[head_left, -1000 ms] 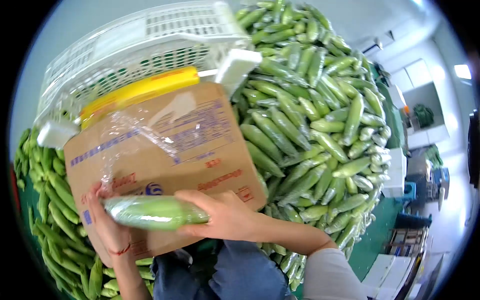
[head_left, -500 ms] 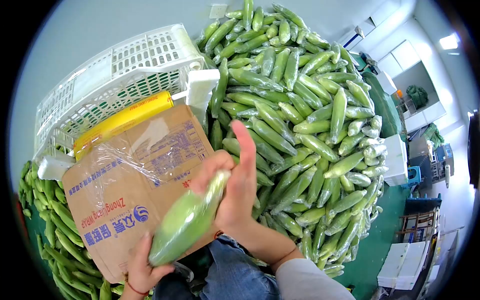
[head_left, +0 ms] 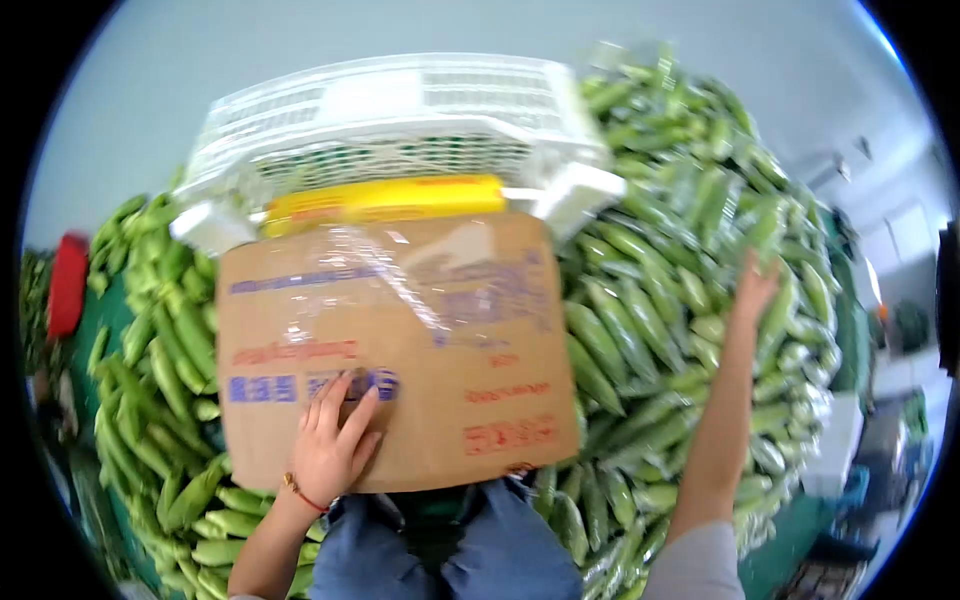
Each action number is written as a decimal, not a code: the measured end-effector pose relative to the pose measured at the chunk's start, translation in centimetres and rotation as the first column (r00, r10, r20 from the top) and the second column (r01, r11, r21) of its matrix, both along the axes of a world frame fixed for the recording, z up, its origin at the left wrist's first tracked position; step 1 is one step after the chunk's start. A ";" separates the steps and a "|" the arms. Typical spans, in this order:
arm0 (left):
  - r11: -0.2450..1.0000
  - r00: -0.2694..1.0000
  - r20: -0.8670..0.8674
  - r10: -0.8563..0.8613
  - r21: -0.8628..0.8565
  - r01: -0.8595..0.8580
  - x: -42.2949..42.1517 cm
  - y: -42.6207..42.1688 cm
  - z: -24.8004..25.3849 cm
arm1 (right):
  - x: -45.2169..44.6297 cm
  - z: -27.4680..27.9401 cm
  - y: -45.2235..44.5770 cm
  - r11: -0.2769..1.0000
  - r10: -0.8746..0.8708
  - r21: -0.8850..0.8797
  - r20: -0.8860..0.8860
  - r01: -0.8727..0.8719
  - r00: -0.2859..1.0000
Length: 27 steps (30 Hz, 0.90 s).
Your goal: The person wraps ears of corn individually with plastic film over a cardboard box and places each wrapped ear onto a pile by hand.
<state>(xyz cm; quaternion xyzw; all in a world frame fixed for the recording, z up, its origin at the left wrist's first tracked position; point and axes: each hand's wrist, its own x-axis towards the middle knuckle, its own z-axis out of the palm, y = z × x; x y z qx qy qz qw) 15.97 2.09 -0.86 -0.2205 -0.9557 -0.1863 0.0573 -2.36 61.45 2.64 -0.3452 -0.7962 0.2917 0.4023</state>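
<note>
My left hand (head_left: 335, 437) lies on the flattened cardboard (head_left: 420, 400), fingers spread and holding nothing. Over the right-hand pile my right arm is stretched out, and my right hand (head_left: 757, 287) has its fingers round the lower end of a film-wrapped ear of corn (head_left: 768, 228). Motion blurs these fingers somewhat. Around that hand lie many green ears wrapped in clear film (head_left: 640, 330). A yellow roll of cling wrap (head_left: 385, 203) sits on a bar just behind the cardboard, and clear film stretches over the cardboard's upper part.
Behind the roll stands a white plastic crate (head_left: 390, 100) with slotted walls, and white blocks (head_left: 580, 200) hold the bar's ends. Unwrapped corn (head_left: 180, 350) is heaped on the left. A red object (head_left: 67, 285) stands farther left; a white box (head_left: 832, 445) is at the right.
The wrapped ear, held in both hands over the cardboard before, is now at the right pile in my right hand. My left hand has come down onto the cardboard. The view has turned left.
</note>
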 end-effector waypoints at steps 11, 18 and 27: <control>0.998 0.959 -0.281 -0.041 0.033 0.052 -14.6 -9.9 -3.3 | 4.7 -6.3 -33.2 0.293 0.923 0.076 0.237 -0.953 0.303; 0.991 0.988 -0.132 0.077 0.117 -0.061 0.0 -13.0 0.5 | 14.5 -5.1 -27.5 0.305 0.945 -0.301 0.213 -0.903 0.248; 0.531 0.554 0.147 0.820 0.166 -0.831 20.2 -11.0 -13.2 | 21.9 -6.2 -26.4 0.271 0.948 -0.444 0.277 -0.854 0.157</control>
